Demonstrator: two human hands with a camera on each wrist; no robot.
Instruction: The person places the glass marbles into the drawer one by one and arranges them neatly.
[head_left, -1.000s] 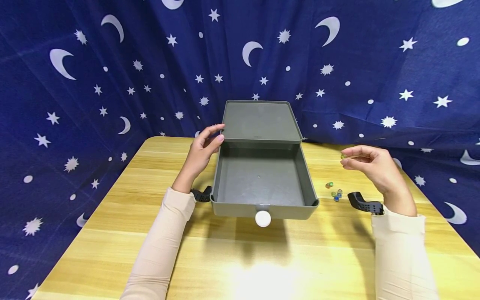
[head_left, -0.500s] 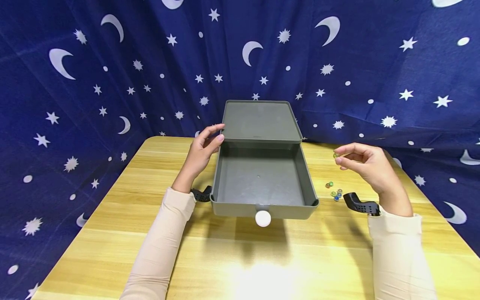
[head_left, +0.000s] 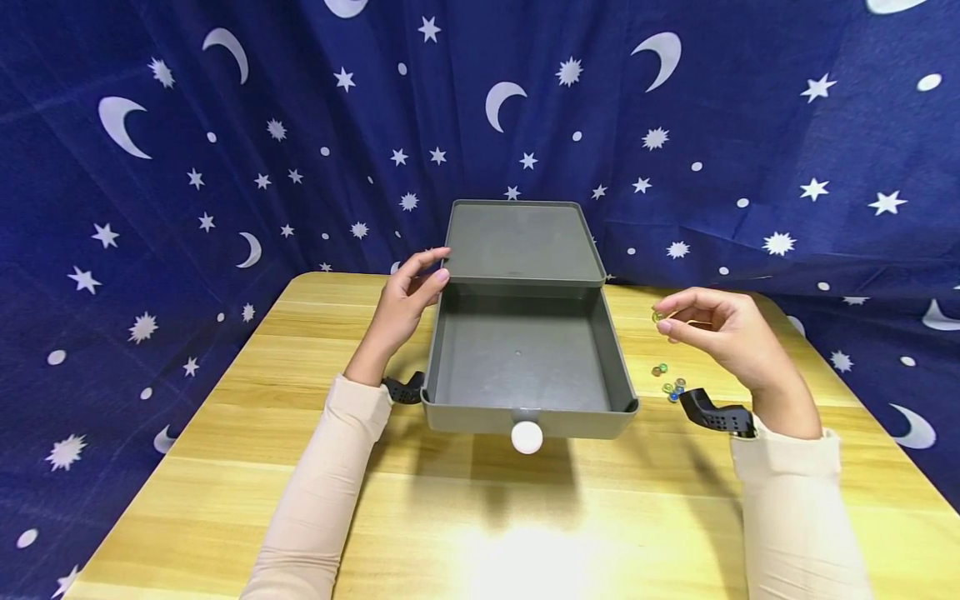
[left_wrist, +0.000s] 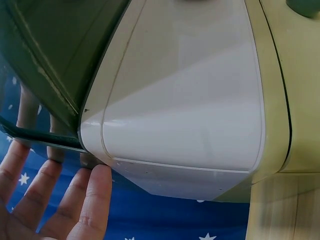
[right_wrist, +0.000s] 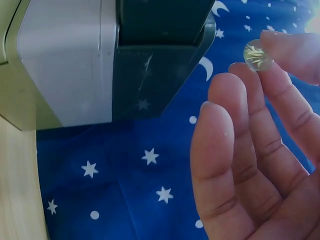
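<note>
A grey drawer (head_left: pixel 517 354) with a white round knob (head_left: pixel 527 437) stands pulled out of a small cabinet, whose flat rimmed grey top (head_left: pixel 521 242) lies behind it. Nothing shows on the drawer's floor. My left hand (head_left: pixel 397 308) rests its fingertips at the left edge of that top; in the left wrist view its straight fingers (left_wrist: pixel 92 202) lie along the dark edge. Right of the drawer, above the table, my right hand (head_left: pixel 727 333) pinches a clear glass marble (right_wrist: pixel 254 55) with a yellow swirl between thumb and index finger. The other right fingers are spread loosely.
Several coloured marbles (head_left: pixel 673 389) lie on the wooden table (head_left: pixel 337 492) below the right hand, including green, brown and blue ones. Black brackets (head_left: pixel 716 412) sit on both wrists. A blue curtain (head_left: pixel 315 108) with moons and stars hangs behind and around the table.
My right hand has moved left toward the drawer, carrying the yellow-swirled marble. The left hand, the drawer and the marbles on the table have stayed put.
</note>
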